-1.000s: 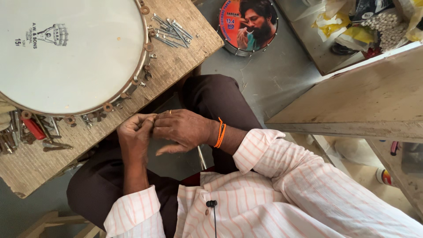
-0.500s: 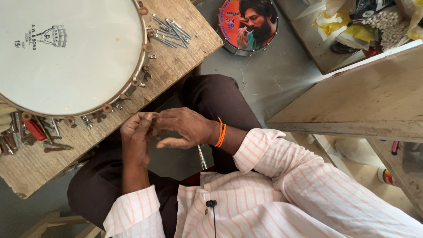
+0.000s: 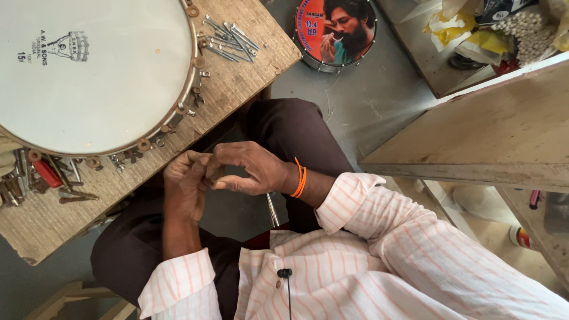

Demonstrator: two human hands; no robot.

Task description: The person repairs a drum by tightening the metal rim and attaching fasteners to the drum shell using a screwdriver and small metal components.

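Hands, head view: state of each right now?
Left hand: fingers curled against the right hand; contents cannot be told.
Right hand: fingers curled, fingertips meeting the left; contents cannot be told.

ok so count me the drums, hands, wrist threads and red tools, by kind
drums: 2, the big white drum on the board and the small picture drum on the floor
hands: 2, left hand and right hand, fingertips together
orange wrist thread: 1
red-handled tool: 1
total: 6

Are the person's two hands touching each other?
Touching. The head view shows the right hand with its fingertips pressed against the left hand, no gap between them, above the lap.
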